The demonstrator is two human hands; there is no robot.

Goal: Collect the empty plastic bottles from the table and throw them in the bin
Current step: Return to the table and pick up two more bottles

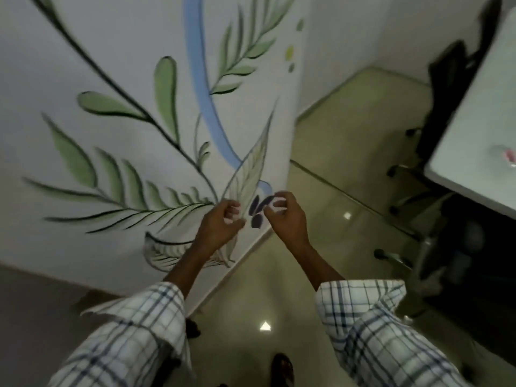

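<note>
My left hand (223, 223) and my right hand (286, 216) are raised side by side in front of a painted wall, a small gap between them. The fingers of both are loosely curled and I see nothing in either hand. Far to the right, a white table (474, 141) carries a blurred clear item with a pink label (506, 157), possibly a plastic bottle, cut off by the frame edge. No bin is in view. The whole picture is motion-blurred.
A white wall with a green leaf mural (139, 135) fills the left and centre. Glossy pale floor tiles (321, 169) run between wall and table. Black wheeled office chairs (446, 79) stand beside the table. My foot (282, 367) shows at the bottom.
</note>
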